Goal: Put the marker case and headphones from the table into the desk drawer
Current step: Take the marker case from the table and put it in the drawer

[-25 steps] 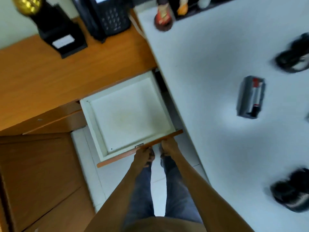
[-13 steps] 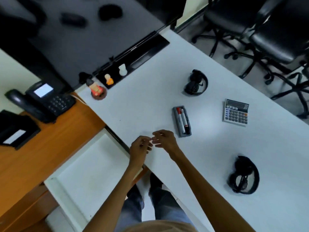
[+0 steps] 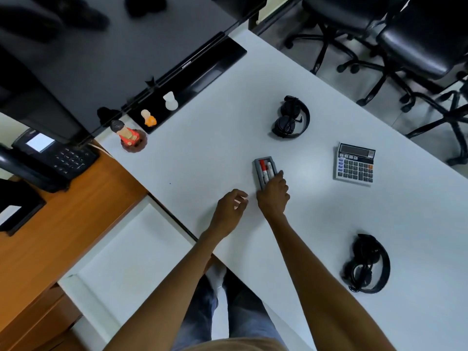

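The desk drawer (image 3: 131, 252) is seen open and empty. The marker case (image 3: 264, 169) is being closed on by the right hand (image 3: 273, 195) on the bench (image 3: 202, 160); the left hand (image 3: 229, 207) hovers loosely open, empty. Both headphones (image 3: 291, 117) (image 3: 366, 263) are untouched, so nothing is stowed yet.

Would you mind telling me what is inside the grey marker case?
The marker case holds a red marker and another beside it. The right hand covers the case's near end, hiding their lower ends.

Open drawer, bare counter around the marker case

The drawer (image 3: 131, 252) lay empty beside the counter (image 3: 202, 168) edge. Bare counter separated the marker case (image 3: 263, 168) from the calculator (image 3: 354, 164) and both headphones (image 3: 291, 117) (image 3: 367, 264), all well apart.
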